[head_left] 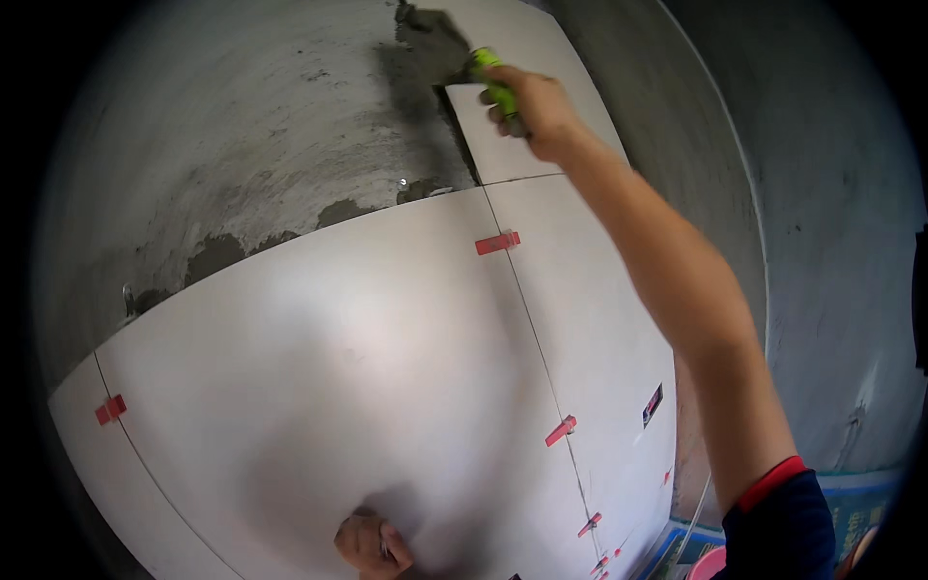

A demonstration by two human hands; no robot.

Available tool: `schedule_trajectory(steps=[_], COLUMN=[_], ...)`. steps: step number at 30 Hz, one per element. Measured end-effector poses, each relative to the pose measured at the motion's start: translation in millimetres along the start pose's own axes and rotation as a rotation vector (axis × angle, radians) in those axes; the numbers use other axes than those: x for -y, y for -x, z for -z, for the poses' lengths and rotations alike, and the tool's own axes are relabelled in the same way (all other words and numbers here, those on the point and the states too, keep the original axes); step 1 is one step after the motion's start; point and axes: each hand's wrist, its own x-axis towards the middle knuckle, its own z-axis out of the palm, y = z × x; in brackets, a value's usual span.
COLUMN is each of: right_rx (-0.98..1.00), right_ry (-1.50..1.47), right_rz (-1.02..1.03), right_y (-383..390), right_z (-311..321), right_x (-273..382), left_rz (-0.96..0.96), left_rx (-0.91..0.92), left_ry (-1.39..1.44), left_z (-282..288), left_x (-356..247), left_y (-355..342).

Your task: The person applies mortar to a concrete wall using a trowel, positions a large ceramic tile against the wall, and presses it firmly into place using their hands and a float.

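Note:
High on the wall, my right hand (541, 111) is wrapped round the bright green handle of a trowel (497, 89). Its grey blade, blurred by motion, lies against the bare cement wall beside the upper white tile (512, 145). My left hand (372, 543) is closed low down in front of a large white tile (338, 358); a small bit of something shows at its fingers, too little to name. Red levelling wedges (498, 243) sit across the joints between the tiles.
Rough grey cement (242, 126) covers the upper left wall, with dark mortar patches (215, 259) along the tile's top edge. A clear clip (128, 300) stands on that edge. At the lower right are a pink bucket (709, 564) and blue-green sheeting (860, 512). A grey wall (831, 242) rises at right.

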Motion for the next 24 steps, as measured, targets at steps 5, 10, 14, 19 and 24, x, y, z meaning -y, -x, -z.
schedule_trajectory(steps=[5,10,14,19,24], right_rx=[-0.187,-0.295,-0.16,-0.201,-0.191], right_ry=[0.854,1.562,1.601,1.81,1.921], right_rz=[0.299,0.398,0.278,0.502,0.445], right_y=[-26.9,-76.8,-82.4,-92.0,-88.8], right_z=[6.6,-6.5,-42.0,-65.0,-78.5], right_x=[49.8,76.5,80.3,72.0,68.1], left_rz=[0.022,0.053,0.077,0.081,0.034], left_rx=[-0.064,-0.116,-0.127,-0.161,-0.165], left_ry=[0.084,0.1,0.111,0.135,0.177], left_z=[3.5,2.0,0.0,1.3,-0.2], left_x=[-1.3,-1.3,3.2,8.2,14.5], left_y=[-4.8,-1.2,9.2,14.9,22.8])
